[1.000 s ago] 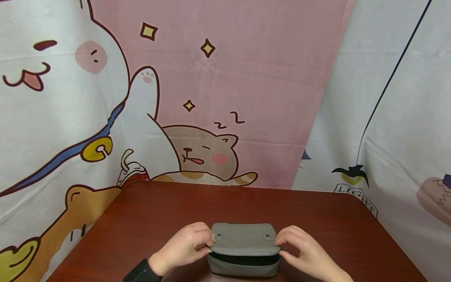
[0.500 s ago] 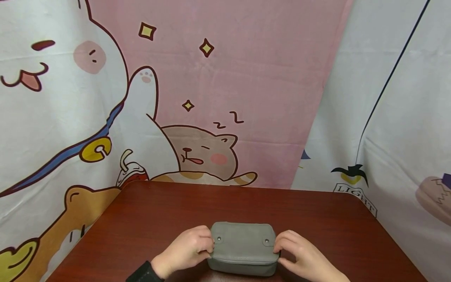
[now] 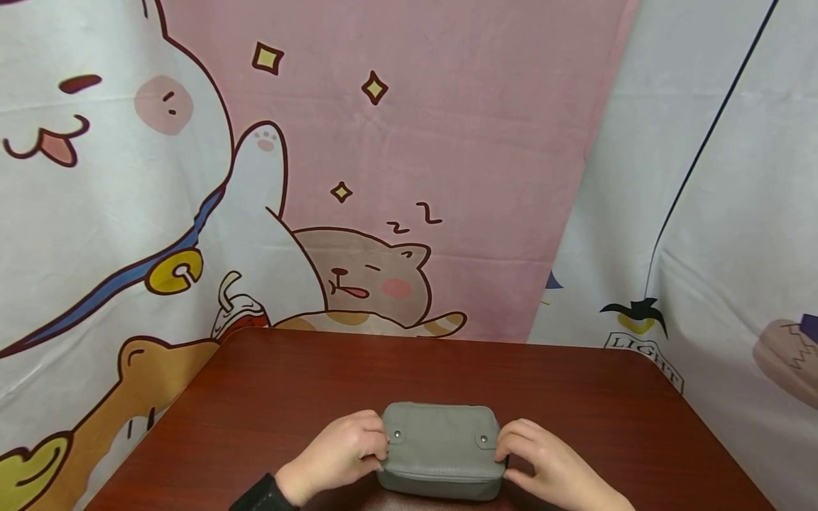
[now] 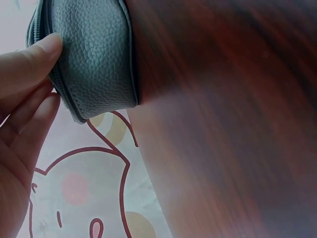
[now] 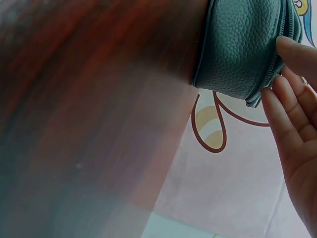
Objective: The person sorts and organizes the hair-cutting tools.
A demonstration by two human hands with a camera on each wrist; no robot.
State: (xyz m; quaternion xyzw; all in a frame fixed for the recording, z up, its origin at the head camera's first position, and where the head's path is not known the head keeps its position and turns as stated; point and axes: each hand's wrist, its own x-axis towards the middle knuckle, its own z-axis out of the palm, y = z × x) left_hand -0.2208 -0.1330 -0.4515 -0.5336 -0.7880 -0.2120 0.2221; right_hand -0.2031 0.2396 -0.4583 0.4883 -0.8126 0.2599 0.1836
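Observation:
A grey-green zippered pouch (image 3: 441, 443) of grained leather look lies on the brown table, its lid down over the body. Two small studs sit on the lid. At its left end my left hand (image 3: 345, 451) pinches the lid's edge, thumb (image 4: 45, 48) at the zipper and fingers along the upper side. My right hand (image 3: 549, 461) does the same at the right end, its thumb (image 5: 292, 49) beside the zipper teeth. Both wrist views show the pouch's end walls (image 4: 94, 59) close up. The inside of the pouch is hidden.
The dark wood-grain table (image 3: 307, 376) reaches back to a cloth backdrop (image 3: 479, 142) printed with cartoon animals. A dark sleeve (image 3: 263, 493) covers my left wrist. The pouch stands near the front of the head view.
The pouch's lid stood raised at the front with a dark gap under it; both hands have brought it down, and the gap is gone. Over the last half second little has moved.

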